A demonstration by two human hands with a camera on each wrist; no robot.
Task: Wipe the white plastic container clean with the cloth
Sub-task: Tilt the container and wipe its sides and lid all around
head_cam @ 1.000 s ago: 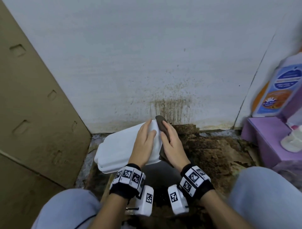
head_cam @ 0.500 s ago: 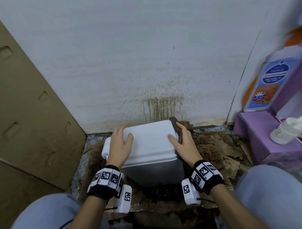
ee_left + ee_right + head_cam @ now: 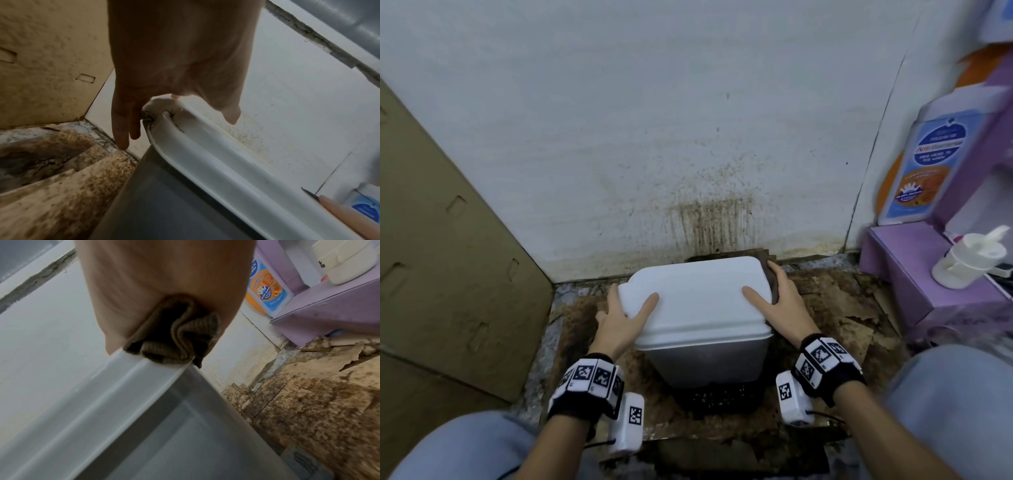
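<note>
Left of frame, head view: a tan corrugated cardboard sheet (image 3: 448, 246) leans against the white wall (image 3: 654, 120).

Lower left of centre: the left hand (image 3: 619, 322) clasps the left edge of the white rectangular plastic container (image 3: 695, 301). Its thumb lies flat on the top face and its straight fingers (image 3: 121, 129) reach down beside the moulded corner; it steadies the container rather than closing around it.

Centre: the container stands upright on the brown, stained floor (image 3: 825, 308), close to the wall and below a spattered brown streak. Its top face is smooth and glossy, probably slippery when damp. The shell appears stiff and thin-walled, and is likely light if empty, though its contents cannot be seen. The raised rim ridge running around the upper edge (image 3: 205, 154) offers the firmest purchase, so opposed hands on the two short sides should hold it best.

Right of centre: the right hand (image 3: 784, 305) presses a folded brown ribbed cloth (image 3: 176, 340) against the container's right upper edge. The cloth is trapped between palm and plastic, the thumb rests on top, and the fingers curl over the cloth.

Right of frame: a lilac box (image 3: 914, 274) carries a white capped bottle (image 3: 969, 263). Behind them stands a blue-and-orange labelled pack (image 3: 924, 164).
</note>
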